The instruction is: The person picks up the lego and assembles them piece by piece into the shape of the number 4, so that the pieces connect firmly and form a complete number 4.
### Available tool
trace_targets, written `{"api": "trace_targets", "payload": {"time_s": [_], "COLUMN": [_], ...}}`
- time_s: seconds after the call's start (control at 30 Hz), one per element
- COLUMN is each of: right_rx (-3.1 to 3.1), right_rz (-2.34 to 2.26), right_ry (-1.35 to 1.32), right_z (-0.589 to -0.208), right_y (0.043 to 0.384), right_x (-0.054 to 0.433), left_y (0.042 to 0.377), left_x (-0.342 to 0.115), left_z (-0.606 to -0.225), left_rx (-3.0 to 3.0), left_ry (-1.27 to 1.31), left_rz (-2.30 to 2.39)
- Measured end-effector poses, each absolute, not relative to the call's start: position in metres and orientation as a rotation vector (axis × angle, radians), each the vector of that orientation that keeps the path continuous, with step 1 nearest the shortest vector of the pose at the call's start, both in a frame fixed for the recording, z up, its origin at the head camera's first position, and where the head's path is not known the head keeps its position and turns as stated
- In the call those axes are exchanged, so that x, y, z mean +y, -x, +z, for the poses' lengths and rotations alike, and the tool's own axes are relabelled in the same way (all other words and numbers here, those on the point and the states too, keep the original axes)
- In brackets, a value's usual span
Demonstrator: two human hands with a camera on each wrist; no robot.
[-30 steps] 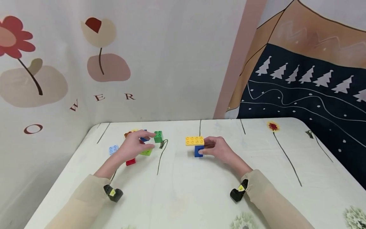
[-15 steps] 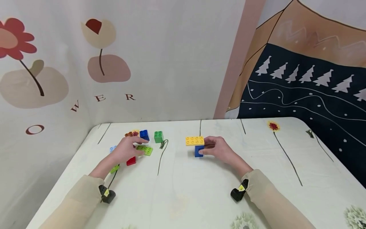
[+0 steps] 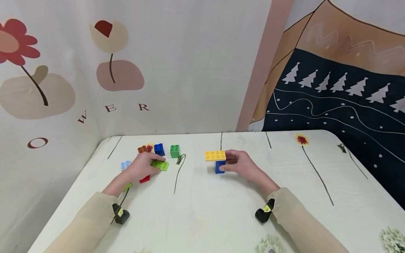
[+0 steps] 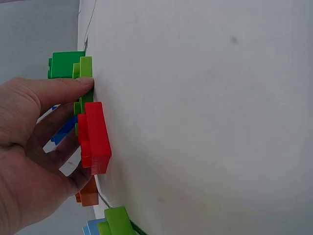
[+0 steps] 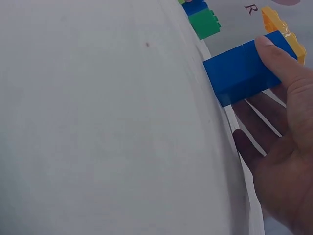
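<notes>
My left hand (image 3: 143, 166) reaches into a group of toy building bricks and pinches a flat lime green brick (image 3: 163, 166) lying on the table. In the left wrist view the thumb presses the lime brick's near side, with the fingers behind it. A red brick (image 4: 96, 139) sits just in front of those fingers. On the other side, my right hand (image 3: 242, 163) grips a blue block stack (image 3: 219, 168) that stands upright, thumb on its near face. A yellow brick (image 3: 215, 155) tops the blue stack and juts out to the left.
Around the left hand lie a green brick (image 3: 175, 151), a dark blue brick (image 3: 159, 149), an orange-brown brick (image 3: 142, 149), a light blue brick (image 3: 125, 165) and another lime brick (image 3: 127, 187). A flower-printed cloth covers the table (image 3: 196, 211). Behind it hangs a printed curtain (image 3: 190, 70).
My left hand has moved left and down from near the green brick onto the lime brick, where its fingers have closed. The right hand and its stack have stayed put.
</notes>
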State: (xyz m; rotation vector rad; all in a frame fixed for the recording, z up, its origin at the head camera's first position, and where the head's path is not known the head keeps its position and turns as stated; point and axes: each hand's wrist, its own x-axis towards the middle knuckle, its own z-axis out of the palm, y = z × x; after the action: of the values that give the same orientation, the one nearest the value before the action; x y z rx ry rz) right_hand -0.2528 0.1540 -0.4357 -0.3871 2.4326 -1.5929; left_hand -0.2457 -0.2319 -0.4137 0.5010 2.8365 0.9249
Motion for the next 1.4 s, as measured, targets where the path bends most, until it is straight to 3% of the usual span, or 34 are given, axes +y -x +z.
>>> {"api": "trace_targets", "payload": {"time_s": [0.47, 1.4], "right_rx": [2.387, 2.386], "right_rz": [-1.712, -1.764], "right_ry": [0.44, 0.387], "right_z": [-0.422, -0.421], "right_y": [0.246, 0.246], "right_x": [0.149, 0.146], "left_y": [0.235, 0.234], "left_x": [-0.217, -0.118], "left_z": [-0.399, -0.382], "left_rx": [2.849, 2.655], "left_ry": [-0.557, -0.629], "left_rz": [1.088, 1.399]}}
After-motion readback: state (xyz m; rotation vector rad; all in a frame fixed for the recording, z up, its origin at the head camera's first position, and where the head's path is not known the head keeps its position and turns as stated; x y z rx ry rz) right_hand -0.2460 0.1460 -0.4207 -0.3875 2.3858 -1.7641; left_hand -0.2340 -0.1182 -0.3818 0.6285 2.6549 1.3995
